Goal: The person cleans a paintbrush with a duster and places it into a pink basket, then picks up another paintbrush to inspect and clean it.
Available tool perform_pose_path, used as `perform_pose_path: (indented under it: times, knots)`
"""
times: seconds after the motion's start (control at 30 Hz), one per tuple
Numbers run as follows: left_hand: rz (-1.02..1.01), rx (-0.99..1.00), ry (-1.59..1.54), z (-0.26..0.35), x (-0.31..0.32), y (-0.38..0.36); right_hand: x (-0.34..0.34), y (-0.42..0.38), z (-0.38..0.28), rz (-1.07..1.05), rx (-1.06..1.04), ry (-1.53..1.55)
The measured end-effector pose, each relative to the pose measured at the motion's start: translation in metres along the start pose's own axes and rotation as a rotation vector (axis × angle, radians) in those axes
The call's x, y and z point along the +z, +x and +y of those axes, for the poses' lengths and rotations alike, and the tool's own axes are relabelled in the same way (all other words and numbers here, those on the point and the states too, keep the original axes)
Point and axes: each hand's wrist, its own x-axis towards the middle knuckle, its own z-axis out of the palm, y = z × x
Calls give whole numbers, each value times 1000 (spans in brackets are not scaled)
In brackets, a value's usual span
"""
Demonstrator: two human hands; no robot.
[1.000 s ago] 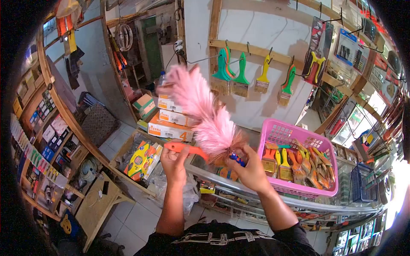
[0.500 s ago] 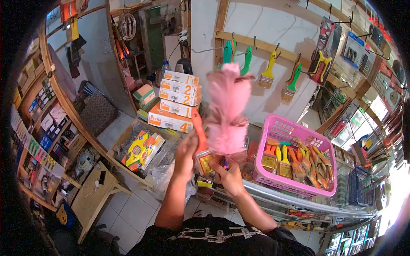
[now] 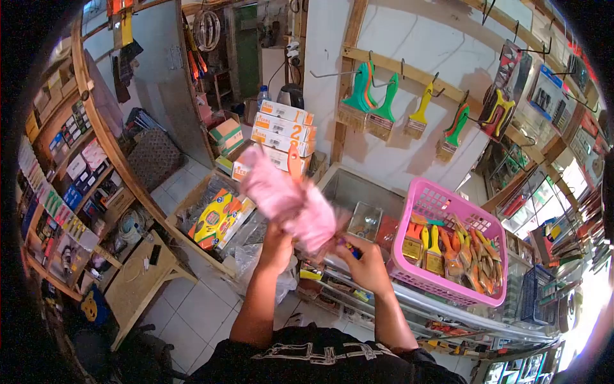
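Observation:
A fluffy pink feather duster (image 3: 313, 221), blurred by motion, slants up and left from my right hand (image 3: 369, 265). That hand is closed around its dark handle. My left hand (image 3: 276, 249) grips a paintbrush with an orange handle (image 3: 294, 160) that sticks up behind the duster. The feathers lie across the brush and hide most of it, along with some of my left fingers. To the right of my right hand stands a pink plastic basket (image 3: 448, 291) of paintbrushes with yellow and orange handles (image 3: 451, 256).
Green and yellow paintbrushes (image 3: 384, 109) hang from wall hooks. White and orange boxes (image 3: 281, 131) are stacked beyond the duster. A glass counter (image 3: 339, 179) runs beneath the basket. To the left are an open box of packets (image 3: 217, 217) and a wooden bench (image 3: 137, 288).
The duster has swung from upright to leaning left, now crossing in front of the paintbrush. My right hand has shifted slightly right. The view has turned a little.

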Motion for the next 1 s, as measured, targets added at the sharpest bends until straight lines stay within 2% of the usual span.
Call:
perform_pose_path:
  times: [0.03,0.13,0.2,0.23,0.27,0.3,0.4,0.5,0.6,0.7,0.73,0.83,0.93,1.0]
  knots:
    - [81,45,-87,22,23,-7,-3,1,-7,19,11,-25]
    - [17,63,-68,23,12,-5,-12,3,-24,41,13,-66]
    - [82,70,-34,22,12,-3,-15,3,-22,2,-36,-53]
    - [115,75,-17,22,12,-2,-13,4,-23,23,5,-48]
    - [109,-47,-10,27,9,-2,-11,4,-24,44,47,-44]
    - [99,-16,-16,28,11,-2,-9,4,-25,63,90,-39]
    - [55,88,1,27,8,-1,-10,4,-12,26,-12,-28]
    - [103,32,15,33,10,-3,-11,6,-24,62,238,27]
    - [93,97,40,32,7,-1,-12,8,-7,8,-101,-55]
    - [83,93,68,39,7,-1,-7,11,-21,92,194,41]
    - [78,78,70,43,9,-1,-4,12,-22,134,148,35]
    - [11,53,-175,33,-5,-2,-2,21,4,-26,-40,76]
    - [-160,-148,-482,38,-4,-5,3,27,6,74,131,115]
    - [-198,-168,-628,30,-3,-8,2,28,11,-69,72,174]
